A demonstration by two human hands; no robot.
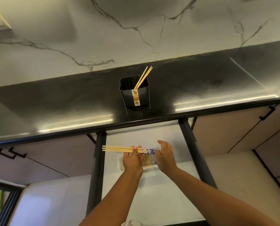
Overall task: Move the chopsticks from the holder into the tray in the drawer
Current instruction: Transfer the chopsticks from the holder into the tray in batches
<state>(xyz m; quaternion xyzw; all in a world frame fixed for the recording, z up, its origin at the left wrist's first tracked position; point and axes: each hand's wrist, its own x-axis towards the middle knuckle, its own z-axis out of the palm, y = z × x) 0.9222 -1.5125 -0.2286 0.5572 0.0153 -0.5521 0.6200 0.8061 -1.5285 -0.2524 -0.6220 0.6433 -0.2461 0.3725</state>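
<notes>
Holder [135,95] with picture label strip, writing unreadable, left hand [133,159] gripping chopsticks [119,148]

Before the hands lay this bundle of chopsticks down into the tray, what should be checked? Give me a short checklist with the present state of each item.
1. Drawer pulled out far enough to reach the tray: ok.
2. Left hand has a hold on the bundle: ok, its fingers curl round the sticks.
3. Right hand steadies the patterned ends: cannot tell, it is at those ends but contact is unclear.
4. Bundle lined up with the chopsticks in the tray: ok, roughly parallel.
5. Bundle within the tray edges: not ok, the plain tips stick out past the drawer's left rail.
6. Holder emptied: not ok, a few chopsticks stand in it.
</notes>
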